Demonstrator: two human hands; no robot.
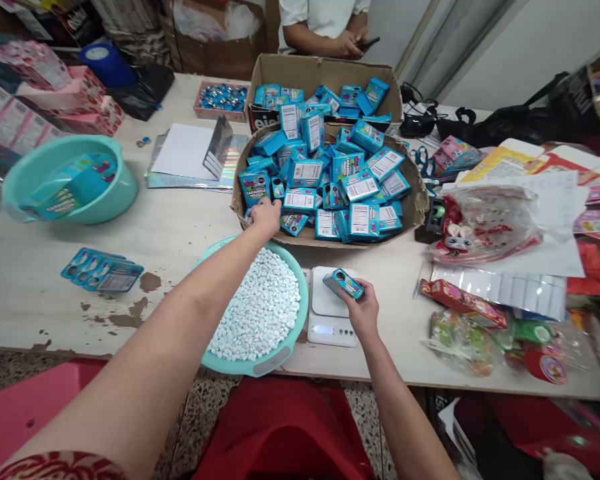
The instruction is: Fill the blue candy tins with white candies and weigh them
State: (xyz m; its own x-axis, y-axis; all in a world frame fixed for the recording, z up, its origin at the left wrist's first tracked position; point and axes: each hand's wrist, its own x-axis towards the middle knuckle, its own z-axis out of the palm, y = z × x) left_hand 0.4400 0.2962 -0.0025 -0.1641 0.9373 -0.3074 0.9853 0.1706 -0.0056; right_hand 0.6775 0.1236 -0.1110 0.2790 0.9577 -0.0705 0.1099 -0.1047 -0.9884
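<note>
My left hand reaches over the near left rim of a cardboard box heaped with small blue candy boxes. Its fingers are bent down among them, and their tips and anything in their grip are hidden. My right hand is closed round one blue candy box, tilted above a white digital scale with a lit display. Beneath my left forearm stands a turquoise basin full of small white candies.
At left are a stack of flat blue cartons and another turquoise tub with blue packaging. Behind stands a second carton of blue boxes. Bagged items and papers crowd the right. A person across the table holds a phone.
</note>
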